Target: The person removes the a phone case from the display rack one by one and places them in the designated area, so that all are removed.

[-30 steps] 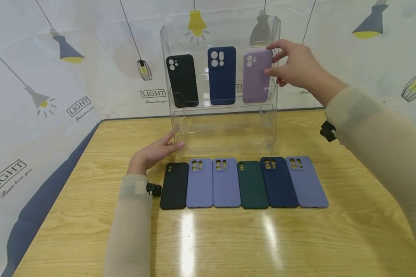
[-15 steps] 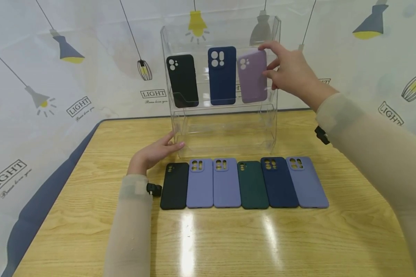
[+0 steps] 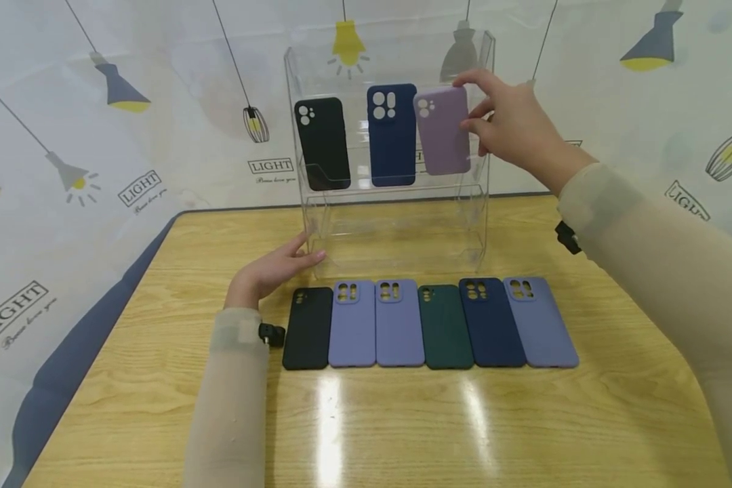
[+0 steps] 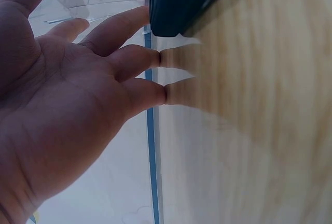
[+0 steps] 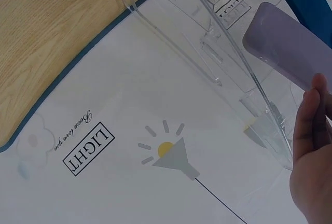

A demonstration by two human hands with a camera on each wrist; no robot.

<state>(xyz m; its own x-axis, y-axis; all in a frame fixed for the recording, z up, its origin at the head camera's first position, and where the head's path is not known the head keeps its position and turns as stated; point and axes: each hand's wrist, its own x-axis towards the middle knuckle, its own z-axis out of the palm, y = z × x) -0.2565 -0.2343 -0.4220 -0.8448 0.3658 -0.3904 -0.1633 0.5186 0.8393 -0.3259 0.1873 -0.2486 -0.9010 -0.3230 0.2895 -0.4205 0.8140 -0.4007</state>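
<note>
My right hand (image 3: 512, 122) pinches a light purple phone case (image 3: 442, 132) by its right edge, a finger at its top corner. The case is upright and tilts slightly left at the upper tier of a clear acrylic display stand (image 3: 396, 254). Its upper left corner overlaps a navy blue phone case (image 3: 392, 146) in the head view; a black phone case (image 3: 323, 146) leans further left. At the stand's lower left side, my left hand (image 3: 274, 271) rests with its fingers extended. In the left wrist view, two fingertips of the left hand (image 4: 78, 89) touch the wooden table.
In front of the stand lies a row of several phone cases: black (image 3: 308, 329), two periwinkle, green (image 3: 446, 329), navy (image 3: 494, 325) and another periwinkle (image 3: 543, 325). The stand's lower tier holds no case. A lamp-printed cloth (image 3: 207, 149) hangs behind the table.
My right hand has moved left with the light purple case, which now tilts; its lower edge has risen a little in the last half second. The left hand has stayed put.
</note>
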